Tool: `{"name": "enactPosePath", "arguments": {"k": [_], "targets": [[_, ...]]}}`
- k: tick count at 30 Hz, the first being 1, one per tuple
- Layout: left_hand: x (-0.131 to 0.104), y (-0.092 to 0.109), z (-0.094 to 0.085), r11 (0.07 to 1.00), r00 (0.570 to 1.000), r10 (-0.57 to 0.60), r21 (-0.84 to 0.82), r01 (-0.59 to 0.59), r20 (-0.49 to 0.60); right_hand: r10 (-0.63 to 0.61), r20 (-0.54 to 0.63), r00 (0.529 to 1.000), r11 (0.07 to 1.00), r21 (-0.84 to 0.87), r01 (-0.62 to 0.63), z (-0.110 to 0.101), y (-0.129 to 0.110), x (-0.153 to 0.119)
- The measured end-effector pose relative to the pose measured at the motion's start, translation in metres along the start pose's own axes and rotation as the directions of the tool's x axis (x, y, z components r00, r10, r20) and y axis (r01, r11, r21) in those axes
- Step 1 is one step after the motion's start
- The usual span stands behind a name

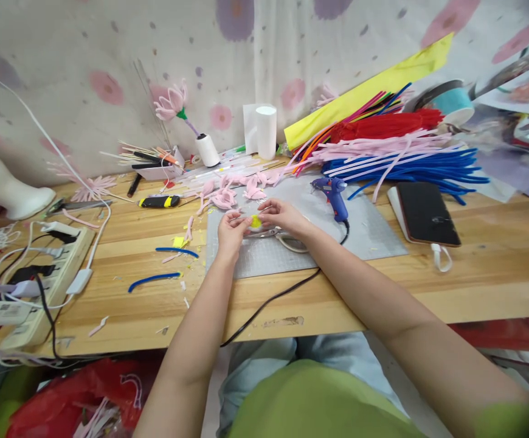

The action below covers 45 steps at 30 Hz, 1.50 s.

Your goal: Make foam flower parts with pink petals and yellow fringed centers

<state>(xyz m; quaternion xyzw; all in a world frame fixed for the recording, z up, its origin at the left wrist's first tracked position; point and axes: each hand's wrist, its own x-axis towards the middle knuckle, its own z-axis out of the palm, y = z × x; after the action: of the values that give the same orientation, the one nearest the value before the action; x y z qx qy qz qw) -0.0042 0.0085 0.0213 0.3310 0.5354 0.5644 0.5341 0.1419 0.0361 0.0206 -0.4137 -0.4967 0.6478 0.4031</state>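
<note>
So both hands are pinched closed on a little yellow piece [256, 221], left hand [232, 232] on one edge, right hand [281, 216] on the other, right over the grey mat [365, 234]. Scissors [292, 243] lie just under the grip, partly behind the right hand. Pink fuzzy petal shapes [223, 198] sit just beyond the fingers, and a blue glue gun [334, 196] is off to the right with a small marking too blurry to read. Left of the grip there's a black-and-yellow cutter [159, 201]. Way over left, past the power strip [70, 258], a white adapter [6, 313] has a printed label, but the text's too small to make out.
</note>
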Motion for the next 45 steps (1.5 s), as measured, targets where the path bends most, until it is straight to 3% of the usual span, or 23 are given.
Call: {"name": "enactPosePath", "arguments": {"k": [8,17,21,23,25,27,31,36,41,45], "targets": [[-0.003,0.0,0.002,0.999,0.999,-0.01,-0.04,0.011,0.044,-0.079,-0.075,0.994,0.994,-0.077,0.073,0.0,0.006,0.004],[0.003,-0.001,-0.004,0.999,0.998,-0.018,-0.042,0.02,0.066,-0.045,-0.033,0.998,0.999,-0.025,0.044,0.003,0.005,0.002],[0.007,0.001,-0.006,0.995,1.0,-0.023,-0.099,0.024,0.01,-0.12,-0.075,0.99,0.98,-0.17,0.106,-0.006,-0.001,0.002],[0.009,0.002,-0.009,0.989,0.998,-0.004,-0.145,-0.004,-0.055,-0.194,-0.101,0.976,0.91,-0.389,0.141,-0.017,-0.008,-0.002],[0.012,0.003,-0.011,0.984,0.995,0.009,-0.176,-0.028,-0.103,-0.245,-0.068,0.967,0.749,-0.647,0.144,-0.032,-0.016,-0.012],[0.014,0.004,-0.015,0.982,0.994,0.001,-0.189,-0.022,-0.109,-0.204,0.047,0.978,0.576,-0.802,0.158,-0.046,-0.021,-0.025],[0.017,0.005,-0.02,0.981,0.999,-0.029,-0.192,0.021,-0.041,-0.169,0.228,0.959,0.338,-0.9,0.274,-0.063,-0.019,-0.049],[0.02,0.004,-0.022,0.98,0.997,0.055,-0.19,-0.065,-0.058,-0.243,0.326,0.913,0.197,-0.905,0.376,-0.062,0.0,-0.058],[0.023,0.003,-0.026,0.982,0.975,0.183,-0.031,-0.188,-0.123,-0.325,0.262,0.908,0.262,-0.898,0.353,-0.064,0.007,-0.064],[0.02,-0.001,-0.027,0.892,0.9,0.422,0.23,-0.39,-0.109,-0.423,0.026,0.906,0.396,-0.894,0.211,-0.067,-0.002,-0.066]]}}
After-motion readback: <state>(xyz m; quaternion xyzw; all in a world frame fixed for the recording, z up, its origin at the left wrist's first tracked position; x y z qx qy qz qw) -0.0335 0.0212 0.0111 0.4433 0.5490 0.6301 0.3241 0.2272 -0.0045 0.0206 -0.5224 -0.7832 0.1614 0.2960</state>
